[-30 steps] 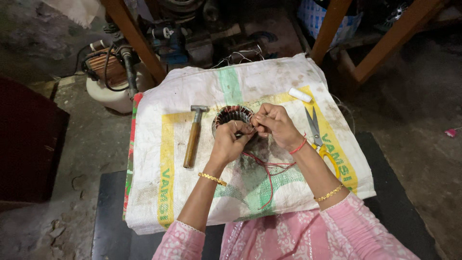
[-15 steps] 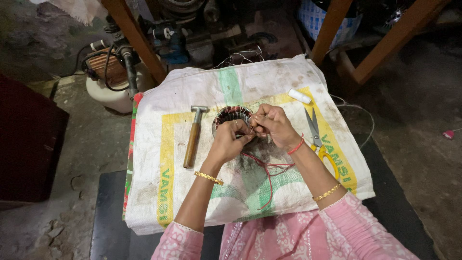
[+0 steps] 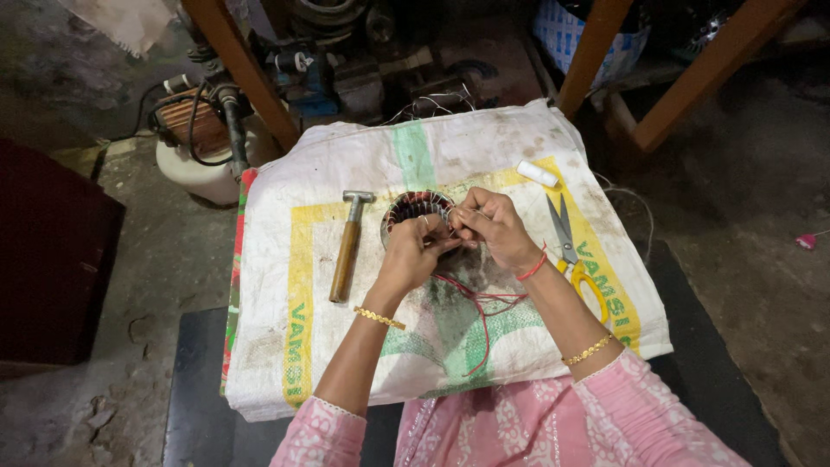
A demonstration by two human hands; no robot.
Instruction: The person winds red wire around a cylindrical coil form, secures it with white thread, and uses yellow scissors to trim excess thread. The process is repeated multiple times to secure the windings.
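Both hands are working at the stator (image 3: 415,210), which is sitting on the white sack (image 3: 346,156) near its middle, just right of the hammer (image 3: 347,248). The left hand (image 3: 408,257) is resting against the stator's near rim, fingers curled and pressed together on what looks like fine wire; the exact pinch is too small to tell. The right hand (image 3: 494,227) is pinching thin wire at the rim's right side. Red leads (image 3: 480,303) are trailing toward the person. Scissors (image 3: 566,242) and a white roll (image 3: 538,174) are lying to the right, untouched. Judged step: dressing or tying the winding. The next move is likely calling for steady tension and a firm hold on the core.
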